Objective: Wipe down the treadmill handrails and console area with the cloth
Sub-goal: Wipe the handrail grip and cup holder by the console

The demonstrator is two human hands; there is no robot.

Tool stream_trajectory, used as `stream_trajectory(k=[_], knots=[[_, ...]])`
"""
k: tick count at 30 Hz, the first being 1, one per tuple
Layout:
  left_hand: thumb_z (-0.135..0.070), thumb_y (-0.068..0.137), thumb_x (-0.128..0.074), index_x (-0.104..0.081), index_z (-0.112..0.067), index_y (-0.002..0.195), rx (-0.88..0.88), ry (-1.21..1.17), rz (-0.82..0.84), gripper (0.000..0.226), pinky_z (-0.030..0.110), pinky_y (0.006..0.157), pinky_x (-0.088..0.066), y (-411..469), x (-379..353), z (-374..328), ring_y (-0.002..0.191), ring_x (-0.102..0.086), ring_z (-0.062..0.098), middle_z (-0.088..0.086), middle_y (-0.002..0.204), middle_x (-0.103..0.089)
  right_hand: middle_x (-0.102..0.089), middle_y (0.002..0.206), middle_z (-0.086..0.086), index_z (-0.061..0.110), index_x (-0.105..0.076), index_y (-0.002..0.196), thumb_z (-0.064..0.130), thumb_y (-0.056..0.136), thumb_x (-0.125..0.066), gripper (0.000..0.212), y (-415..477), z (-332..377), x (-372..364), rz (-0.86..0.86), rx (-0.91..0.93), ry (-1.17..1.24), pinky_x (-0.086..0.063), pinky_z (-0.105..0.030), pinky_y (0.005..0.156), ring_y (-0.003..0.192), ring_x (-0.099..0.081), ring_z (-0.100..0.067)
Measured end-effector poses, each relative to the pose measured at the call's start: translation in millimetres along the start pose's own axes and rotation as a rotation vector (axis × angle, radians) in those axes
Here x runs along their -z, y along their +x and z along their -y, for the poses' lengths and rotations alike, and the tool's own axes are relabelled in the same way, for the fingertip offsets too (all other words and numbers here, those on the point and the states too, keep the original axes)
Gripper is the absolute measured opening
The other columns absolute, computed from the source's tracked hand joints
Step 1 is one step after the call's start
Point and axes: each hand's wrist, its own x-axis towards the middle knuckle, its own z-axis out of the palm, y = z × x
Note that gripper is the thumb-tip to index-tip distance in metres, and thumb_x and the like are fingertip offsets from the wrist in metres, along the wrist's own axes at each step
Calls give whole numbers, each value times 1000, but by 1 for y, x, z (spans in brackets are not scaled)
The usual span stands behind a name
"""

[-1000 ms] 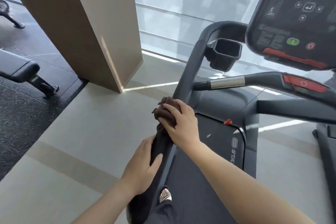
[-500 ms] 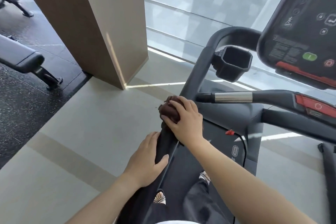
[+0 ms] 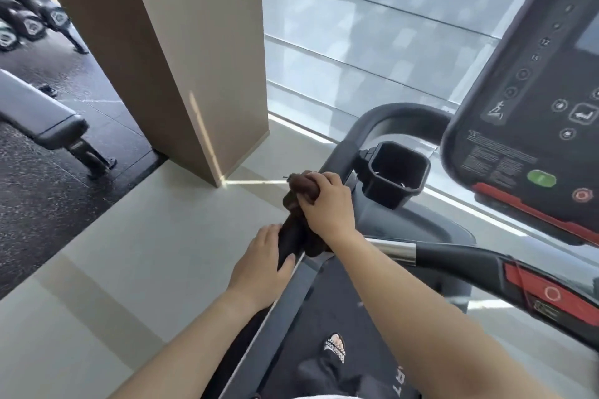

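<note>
My right hand (image 3: 327, 206) is closed around a dark brown cloth (image 3: 299, 186) that is wrapped over the treadmill's left handrail (image 3: 348, 136). Just below it, my left hand (image 3: 262, 264) grips the same black rail, thumb over the top. The rail curves up and right toward the console (image 3: 531, 126), a dark panel with round buttons, a green button and a red stop button, at the upper right. A second grip bar (image 3: 453, 257) with a chrome sleeve runs right under my right forearm.
A black cup holder (image 3: 393, 172) hangs beside the rail just right of my right hand. A tan pillar (image 3: 168, 52) stands to the left, with a padded bench (image 3: 42, 120) and dumbbells beyond. A window wall lies ahead. My foot rests on the belt (image 3: 334, 348).
My right hand has slid the cloth up the handrail toward the cup holder. My left hand followed it up the rail. My view has tilted upward, showing more of the console.
</note>
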Motion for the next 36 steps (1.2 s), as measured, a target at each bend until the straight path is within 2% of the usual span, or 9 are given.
stream_trajectory(k=[3,13,17,19,21,24,27,31,36], knots=[[-35,90,-48,-30,-19,137,11,32,-11,52,24,92,-37,26,-5,-9,121,-42,14,-3,137,-38,-55,121,2,31,-59,119,32,85,-60,33,22,-10,31,33,50,26,-44,-36,93,107,-52,-26],[-32,89,-51,-34,-19,134,-32,132,-41,50,41,92,-46,128,-25,-69,117,-45,21,-1,134,-41,-57,120,2,30,-60,117,28,83,-68,35,62,-73,121,-96,170,60,-37,-28,95,108,-49,-20],[-32,89,-49,-35,-19,132,-36,142,-37,47,38,89,-46,152,-29,-77,116,-44,19,-2,132,-42,-54,122,6,31,-57,120,30,84,-65,36,87,-81,127,-168,224,82,-33,-24,91,109,-45,-15],[-32,89,-49,-35,-20,131,-43,142,-32,46,36,88,-46,160,-31,-77,115,-44,18,-4,132,-41,-52,129,4,31,-54,124,29,84,-63,41,100,-85,122,-231,226,65,-37,-31,95,114,-44,-20],[-31,89,-49,-35,-21,132,-47,135,-21,47,36,90,-46,169,-32,-77,117,-44,17,-5,133,-41,-44,139,2,33,-47,131,31,85,-62,48,112,-94,113,-174,167,-33,-39,-43,98,124,-38,-25],[-31,89,-49,-34,-19,134,-38,123,10,49,37,95,-44,185,-38,-78,120,-43,19,-1,136,-40,-21,154,0,39,-33,140,38,93,-48,49,112,-112,89,40,29,-253,-39,-54,98,141,-11,-27],[-30,90,-48,-29,-15,137,-20,101,38,53,37,95,-44,196,-47,-81,120,-43,22,4,138,-39,-7,158,5,41,-25,142,46,94,-38,50,102,-117,72,67,-27,-203,-38,-57,101,144,7,-22],[-30,90,-46,-21,-20,140,-19,92,18,57,36,84,-48,203,-56,-77,115,-49,25,6,136,-41,-8,156,8,42,-27,140,58,89,-38,55,122,-113,70,73,-47,-236,-37,-57,99,142,5,-22],[-30,91,-44,-18,-21,141,-34,89,29,58,35,85,-49,206,-59,-73,117,-47,24,6,140,-37,-18,152,5,39,-32,137,54,86,-51,57,139,-105,68,69,-140,-267,-41,-59,94,140,-4,-27]])
